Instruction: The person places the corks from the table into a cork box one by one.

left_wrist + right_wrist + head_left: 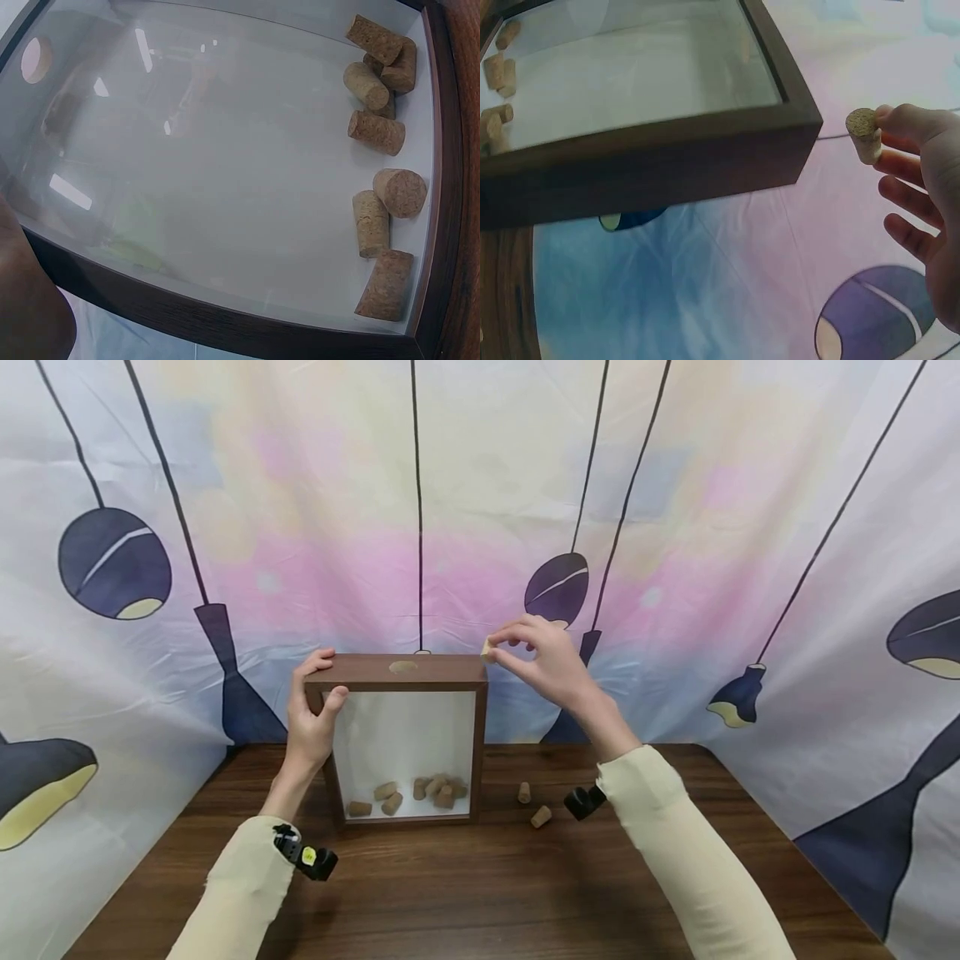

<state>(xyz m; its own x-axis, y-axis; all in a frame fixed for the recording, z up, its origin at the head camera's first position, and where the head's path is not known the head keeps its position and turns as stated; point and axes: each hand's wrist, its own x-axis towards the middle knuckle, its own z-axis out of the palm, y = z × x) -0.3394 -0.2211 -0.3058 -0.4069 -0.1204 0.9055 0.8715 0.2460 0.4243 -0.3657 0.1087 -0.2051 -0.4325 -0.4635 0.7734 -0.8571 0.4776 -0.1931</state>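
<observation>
A brown wooden shadow box (396,672) with a clear front stands upright on the table, a round hole (403,667) in its top. Several corks (442,790) lie along its floor, seen closer as a row of corks (376,133) in the left wrist view. My left hand (311,718) grips the box's upper left corner, thumb on the front and fingers over the top. Beside the upper right corner, my right hand (542,658) pinches a single cork (865,135) between thumb and fingertips, apart from the frame in the right wrist view.
Two loose corks, an upright cork (524,792) and a tilted cork (541,817), are on the dark wooden table (420,893) right of the box. A printed cloth backdrop (480,527) surrounds the table at the back and sides.
</observation>
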